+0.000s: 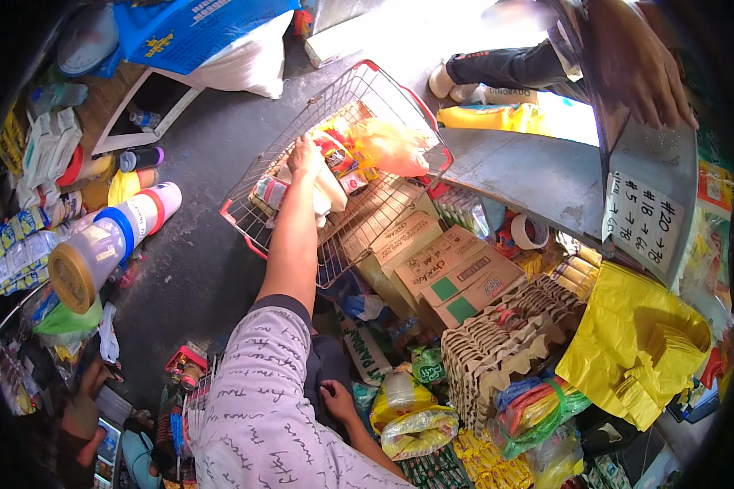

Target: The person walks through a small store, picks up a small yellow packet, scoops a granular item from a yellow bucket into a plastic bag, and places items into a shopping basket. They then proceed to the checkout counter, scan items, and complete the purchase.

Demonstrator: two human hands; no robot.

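My left hand [306,156] reaches down inside a wire shopping basket [343,269] with red corners and a red handle side. Its fingers are curled beside red and yellow packets [336,153], and whether they grip anything is hidden. Also in the basket are a pale wrapped package [330,186] below the hand, an orange plastic bag [391,143], a small white-and-red pack [353,181] and a clear-wrapped item [271,192]. The basket stands tilted against stacked cardboard boxes [443,266]. Near my lap, my right hand [339,400] hangs loosely bent, with nothing visible in it.
Egg trays [507,348] and yellow plastic bags [633,342] lie to the right. A grey counter [514,162] runs above the boxes. Another person's hand [639,67] rests at upper right. Plastic jars [125,229] and packets line the left. A white sack [244,58] stands ahead.
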